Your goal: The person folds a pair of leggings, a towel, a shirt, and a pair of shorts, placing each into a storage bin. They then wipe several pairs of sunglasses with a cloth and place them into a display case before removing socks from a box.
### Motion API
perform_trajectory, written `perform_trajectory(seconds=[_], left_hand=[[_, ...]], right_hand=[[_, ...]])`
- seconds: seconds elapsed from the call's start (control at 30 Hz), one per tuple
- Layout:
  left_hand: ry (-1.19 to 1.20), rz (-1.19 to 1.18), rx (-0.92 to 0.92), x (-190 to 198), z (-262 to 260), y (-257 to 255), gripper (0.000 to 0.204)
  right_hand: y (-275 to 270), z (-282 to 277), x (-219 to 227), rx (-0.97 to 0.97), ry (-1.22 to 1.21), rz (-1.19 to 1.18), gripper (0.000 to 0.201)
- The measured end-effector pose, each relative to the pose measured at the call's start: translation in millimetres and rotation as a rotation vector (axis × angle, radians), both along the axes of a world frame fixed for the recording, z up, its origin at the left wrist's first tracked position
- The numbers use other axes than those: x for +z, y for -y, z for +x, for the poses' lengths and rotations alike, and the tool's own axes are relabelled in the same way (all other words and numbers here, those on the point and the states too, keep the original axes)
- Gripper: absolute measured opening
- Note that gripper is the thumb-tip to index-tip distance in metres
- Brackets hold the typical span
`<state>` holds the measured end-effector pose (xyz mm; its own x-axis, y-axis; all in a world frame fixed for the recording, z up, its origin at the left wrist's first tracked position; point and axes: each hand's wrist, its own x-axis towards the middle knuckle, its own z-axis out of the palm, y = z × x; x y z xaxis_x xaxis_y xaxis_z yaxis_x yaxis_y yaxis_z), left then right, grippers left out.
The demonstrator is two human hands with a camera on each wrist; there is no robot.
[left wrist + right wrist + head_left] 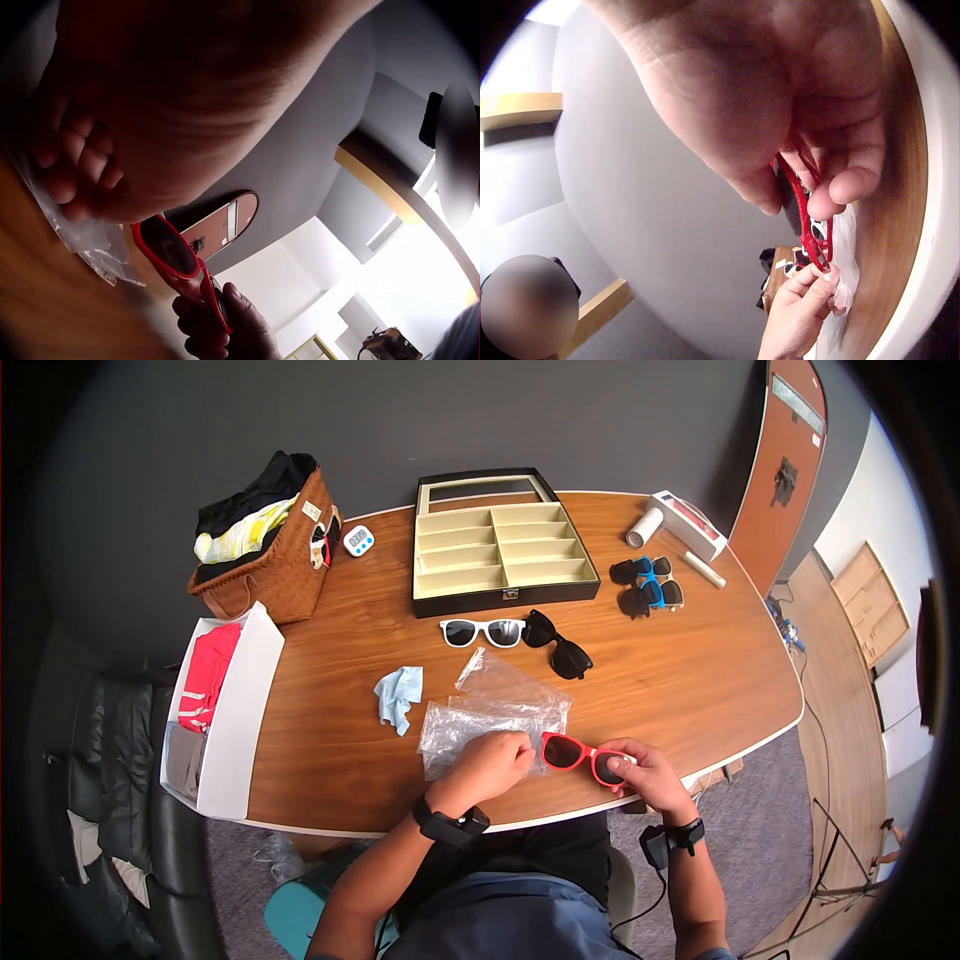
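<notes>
A wooden table (pixel 700 680) fills the head view, with a person seated at its near edge. At the far side stands an open case (pixel 497 550) with rows of cream compartments, its lid raised. On the far left corner sits a woven basket (pixel 280 565) stuffed with clothes, and a white box (pixel 240 710) with folded red and grey cloth lies along the left edge. A small timer (pixel 358 540) stands between the basket and the case. To the right of the case are a white roll (pixel 644 527), a flat white box (pixel 688 522), and a stack of black and blue glasses (pixel 648 584).

Just in front of the case lie white glasses (pixel 483 631) and, touching them on the right, black glasses (pixel 557 644). Nearer the person lie clear plastic bags (pixel 490 710), and a crumpled blue cloth (pixel 399 696) rests just left of them.

Both hands work at the near edge. The left hand (pixel 490 765) rests on the bags with fingers curled, pinching the left end of the red glasses (pixel 585 757). The right hand (pixel 645 772) grips the right end of the same frame, thumb and fingers closed round it. The red glasses sit between the two hands, just above the table, beside the bags.
</notes>
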<state>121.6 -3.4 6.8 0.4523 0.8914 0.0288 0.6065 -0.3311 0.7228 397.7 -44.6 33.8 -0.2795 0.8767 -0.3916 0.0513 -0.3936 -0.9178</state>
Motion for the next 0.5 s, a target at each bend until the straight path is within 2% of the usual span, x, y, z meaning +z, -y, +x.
perform_trajectory(seconds=[0.2,0.5], left_hand=[[0.117,-0.089,-0.031,-3,-9,-3,0.019],[0.183,-0.073,0.027,10,-14,3,0.017]], right_hand=[[-1,-4,2,0.036,0.045,0.003,0.038],[-4,-8,8,0.092,0.036,-0.027,0.036]])
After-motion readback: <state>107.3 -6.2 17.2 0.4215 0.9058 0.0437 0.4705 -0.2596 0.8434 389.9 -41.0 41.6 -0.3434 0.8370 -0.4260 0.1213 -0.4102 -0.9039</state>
